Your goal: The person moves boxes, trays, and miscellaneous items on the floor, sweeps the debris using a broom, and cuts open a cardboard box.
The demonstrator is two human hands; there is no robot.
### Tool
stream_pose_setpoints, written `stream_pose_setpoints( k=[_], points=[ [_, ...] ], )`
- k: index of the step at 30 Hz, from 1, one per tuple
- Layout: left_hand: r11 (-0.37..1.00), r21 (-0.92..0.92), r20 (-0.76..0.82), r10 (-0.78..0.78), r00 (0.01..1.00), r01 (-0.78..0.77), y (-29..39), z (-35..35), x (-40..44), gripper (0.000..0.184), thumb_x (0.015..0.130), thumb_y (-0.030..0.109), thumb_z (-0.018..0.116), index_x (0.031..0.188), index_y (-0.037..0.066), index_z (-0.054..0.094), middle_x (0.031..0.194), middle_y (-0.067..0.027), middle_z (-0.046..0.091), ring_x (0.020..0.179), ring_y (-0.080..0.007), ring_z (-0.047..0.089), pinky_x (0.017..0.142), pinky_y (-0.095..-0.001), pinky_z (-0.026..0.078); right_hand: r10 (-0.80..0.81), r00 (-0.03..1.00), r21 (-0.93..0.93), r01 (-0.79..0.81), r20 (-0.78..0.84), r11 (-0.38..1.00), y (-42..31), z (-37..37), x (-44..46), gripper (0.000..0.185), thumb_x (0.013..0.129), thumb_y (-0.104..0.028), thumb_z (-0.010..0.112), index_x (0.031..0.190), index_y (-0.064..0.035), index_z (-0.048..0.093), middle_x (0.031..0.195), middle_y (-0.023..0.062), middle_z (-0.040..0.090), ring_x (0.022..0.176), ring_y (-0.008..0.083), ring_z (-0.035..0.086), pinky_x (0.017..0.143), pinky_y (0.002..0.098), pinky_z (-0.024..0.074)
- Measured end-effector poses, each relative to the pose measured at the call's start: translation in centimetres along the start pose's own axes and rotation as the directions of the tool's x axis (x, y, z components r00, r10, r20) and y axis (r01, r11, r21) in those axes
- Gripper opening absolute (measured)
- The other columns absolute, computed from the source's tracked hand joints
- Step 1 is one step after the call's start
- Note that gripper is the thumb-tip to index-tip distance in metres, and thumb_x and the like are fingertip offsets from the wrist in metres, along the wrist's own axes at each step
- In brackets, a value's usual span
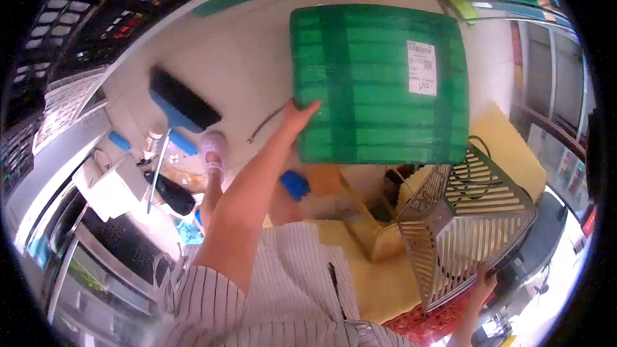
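At upper centre, left hand (301, 117) pinches edge of green-taped parcel (379, 83); right hand (479, 288) at rim of grey slotted basket (463, 228), grip unclear.

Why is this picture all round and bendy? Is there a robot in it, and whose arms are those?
There's no robot here, just a person using two bare hands. There is only one picture, from a camera worn on the person's head, looking forward and down. That's why you see their own striped clothes at the bottom. The picture looks bent, with dark curved corners, because the camera sees very wide.

The left hand holds the edge of a green package with a white label. The right hand touches the rim of a grey slatted basket; whether it grips tightly is hard to tell. On the pale floor you can spot a broom and a pink shoe.
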State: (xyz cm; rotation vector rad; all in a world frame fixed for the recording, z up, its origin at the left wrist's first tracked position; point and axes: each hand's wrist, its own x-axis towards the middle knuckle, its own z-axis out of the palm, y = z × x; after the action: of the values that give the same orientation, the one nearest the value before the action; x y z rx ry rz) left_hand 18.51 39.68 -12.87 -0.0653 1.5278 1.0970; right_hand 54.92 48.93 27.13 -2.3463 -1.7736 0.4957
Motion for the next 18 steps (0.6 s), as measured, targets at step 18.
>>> stream_pose_setpoints(
  k=[18],
  points=[
    [0.863,0.422,-0.042,0.324,0.945,-0.277,-1.1,7.3,0.9,0.073,0.06,0.027,0.063,0.117,0.003,0.024,0.111,-0.0182,0.039,0.101,-0.0293,0.039,0.084,-0.0347,0.032,-0.054,0.975,-0.083,0.037,-0.217,0.996,-3.7,-7.0,-0.6,0.024,0.07,-0.014,0.052,0.083,0.0049,0.05,0.076,0.007,0.052,0.066,0.0156,0.047,0.063,0.0263,0.0361]
  ],
)
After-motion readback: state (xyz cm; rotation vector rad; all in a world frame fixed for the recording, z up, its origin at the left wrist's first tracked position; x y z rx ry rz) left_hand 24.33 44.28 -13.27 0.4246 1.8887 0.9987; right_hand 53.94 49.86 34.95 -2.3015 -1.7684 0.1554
